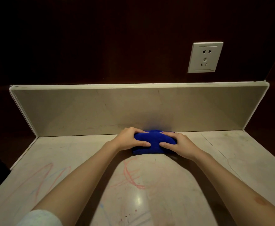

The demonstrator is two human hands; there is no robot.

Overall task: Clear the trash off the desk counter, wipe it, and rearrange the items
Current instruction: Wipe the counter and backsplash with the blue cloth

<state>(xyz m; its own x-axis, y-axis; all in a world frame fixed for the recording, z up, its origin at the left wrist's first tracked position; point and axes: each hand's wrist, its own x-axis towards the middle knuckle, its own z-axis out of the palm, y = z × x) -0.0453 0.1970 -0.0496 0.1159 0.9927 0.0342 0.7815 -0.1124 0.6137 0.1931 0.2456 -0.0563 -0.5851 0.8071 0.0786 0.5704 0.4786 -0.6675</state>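
Against the far edge of the marble counter [231, 160], right where it meets the low backsplash [84, 111], a bunched blue cloth [153, 142] lies on the stone, a little right of the middle. Both hands are on it. The left hand [130, 138] grips the cloth's left end, fingers curled over the top and thumb stretched along the near side. The right hand [178, 144] mirrors it on the right end, fingers wrapped over the folds and thumb pointing inward, so the two thumbs nearly meet across the cloth. Both bare forearms reach in from the near edge, and a bit of white sleeve [40, 217] shows at the near left.

Scrawled across the counter nearer the person are red crayon marks [130, 173] in the middle and pink and blue marks [48, 176] on the left. A thin crack [218, 150] runs over the stone on the right. On the dark wall [101, 46] above the backsplash, to the far right, sits a white wall socket [205, 57].
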